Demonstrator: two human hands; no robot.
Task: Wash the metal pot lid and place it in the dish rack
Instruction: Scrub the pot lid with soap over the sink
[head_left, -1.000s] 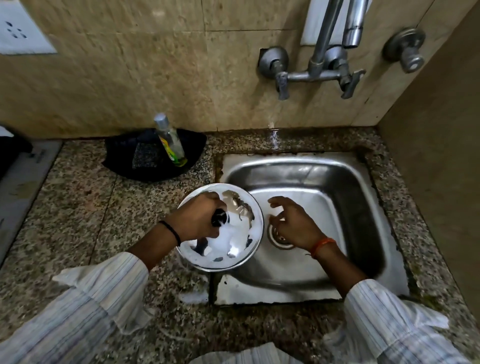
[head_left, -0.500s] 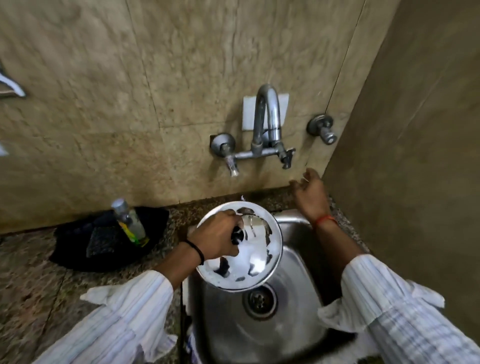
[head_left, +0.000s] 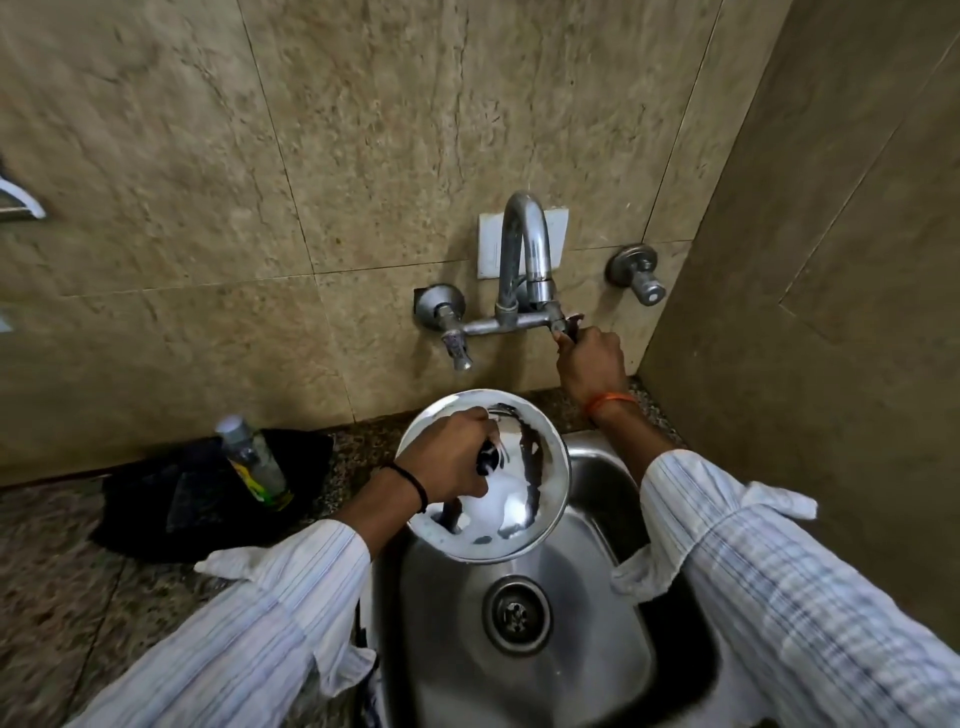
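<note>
Head view, only view. Left hand (head_left: 451, 457) is closed around the black knob (head_left: 487, 460) of the lid (head_left: 540, 467), fingers wrapped tight, black band on the wrist. Lid is held up over the back-left part of the sink (head_left: 597, 649), not touching the basin, tilted with its shiny top face toward the camera. White foam (head_left: 493, 506) sits on the lower half of the lid, patchy; the upper half is bare metal with reflections.

Right hand (head_left: 592, 364) is raised to the wall, fingers curled on the right tap handle (head_left: 569, 325), pinching it from below. Orange thread on that wrist. No water seen coming from the spout (head_left: 540, 280).

Tap (head_left: 524, 249) is wall-mounted, curved neck, white plate behind it. A second handle (head_left: 457, 348) hangs down on the left end of the tap body, untouched. Separate round valve (head_left: 636, 273) on the wall to the right, apart from the hand.

Sink is steel, drain (head_left: 516, 614) in the middle, below the lid and uncovered.

Counter (head_left: 52, 571) is speckled stone. Black cloth (head_left: 171, 499) lies on it left of the sink, against the wall. A clear bottle (head_left: 254, 462) with grey cap and yellow-green label stands on the cloth, leaning slightly left.

Both sleeves are white with thin stripes, cuffs loose, right cuff hanging over the sink edge. Wall is beige tile. No dish rack in view.
</note>
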